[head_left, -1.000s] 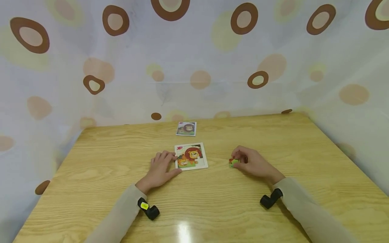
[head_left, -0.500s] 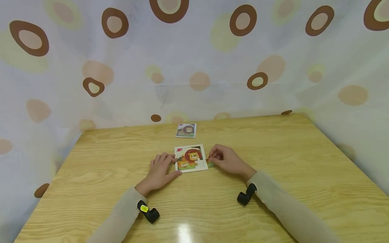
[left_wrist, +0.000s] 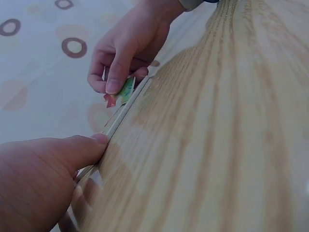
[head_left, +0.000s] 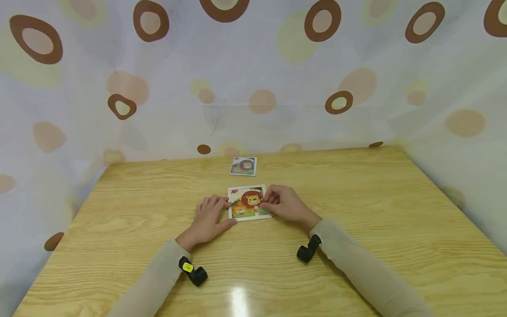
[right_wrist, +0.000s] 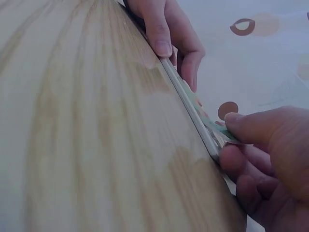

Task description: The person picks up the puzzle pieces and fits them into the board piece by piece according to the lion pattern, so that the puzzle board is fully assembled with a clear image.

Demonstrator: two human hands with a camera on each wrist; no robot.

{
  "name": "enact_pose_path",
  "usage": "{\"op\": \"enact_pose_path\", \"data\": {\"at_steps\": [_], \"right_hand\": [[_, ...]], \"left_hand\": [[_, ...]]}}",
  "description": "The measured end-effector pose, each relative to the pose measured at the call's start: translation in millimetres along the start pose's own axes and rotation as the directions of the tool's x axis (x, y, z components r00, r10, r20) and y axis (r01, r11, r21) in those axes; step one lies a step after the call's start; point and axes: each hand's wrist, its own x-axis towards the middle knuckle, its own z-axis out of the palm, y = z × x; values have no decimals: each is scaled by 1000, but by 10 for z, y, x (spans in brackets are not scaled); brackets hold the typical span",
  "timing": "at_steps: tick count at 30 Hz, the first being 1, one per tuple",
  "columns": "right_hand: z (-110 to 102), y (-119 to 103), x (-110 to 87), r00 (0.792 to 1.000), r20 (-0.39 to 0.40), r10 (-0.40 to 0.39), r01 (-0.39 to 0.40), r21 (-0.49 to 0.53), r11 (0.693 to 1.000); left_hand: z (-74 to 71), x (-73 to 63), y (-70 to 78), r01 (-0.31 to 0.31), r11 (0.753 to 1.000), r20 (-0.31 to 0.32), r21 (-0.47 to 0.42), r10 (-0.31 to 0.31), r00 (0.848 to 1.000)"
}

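A white-framed jigsaw puzzle (head_left: 249, 219) with a lion picture lies flat on the wooden table. My left hand (head_left: 207, 220) rests at its left side, the thumb touching the lower left corner and the fingers spread along the edge. Between the thumb and fingers of my right hand (head_left: 288, 204), a green and red jigsaw piece (left_wrist: 127, 91) is pinched over the puzzle's lower right part. The left wrist view shows that piece tilted above the frame; the right wrist view catches it edge-on. My right fingers cover part of the frame's right side.
Behind the puzzle lies a small card (head_left: 243, 166) with a matching lion picture. A spotted curtain (head_left: 261, 132) hangs along the table's back edge. The wooden table (head_left: 253, 255) extends around both arms.
My right hand has moved left with the jigsaw piece, from the table on the right to over the puzzle's lower right. The left hand has stayed at the puzzle's left edge.
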Motion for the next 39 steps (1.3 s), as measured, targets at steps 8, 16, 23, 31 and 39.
{"op": "enact_pose_path", "data": {"at_steps": [8, 16, 23, 31, 39], "right_hand": [[54, -65, 10, 1000, 16, -5, 6, -109, 994], [70, -115, 27, 999, 24, 39, -33, -213, 976], [66, -108, 30, 999, 42, 12, 2, -305, 952], [79, -183, 38, 996, 89, -1, 40, -431, 901], [61, -281, 66, 988, 154, -16, 86, -465, 881]], "left_hand": [[26, 6, 19, 3, 1000, 8, -8, -3, 1000], [40, 3, 12, 14, 1000, 16, -8, -14, 1000], [40, 15, 17, 6, 1000, 9, -6, -6, 1000], [46, 10, -1, 0, 1000, 6, 6, 0, 1000], [4, 18, -7, -8, 999, 8, 37, 8, 1000]]}}
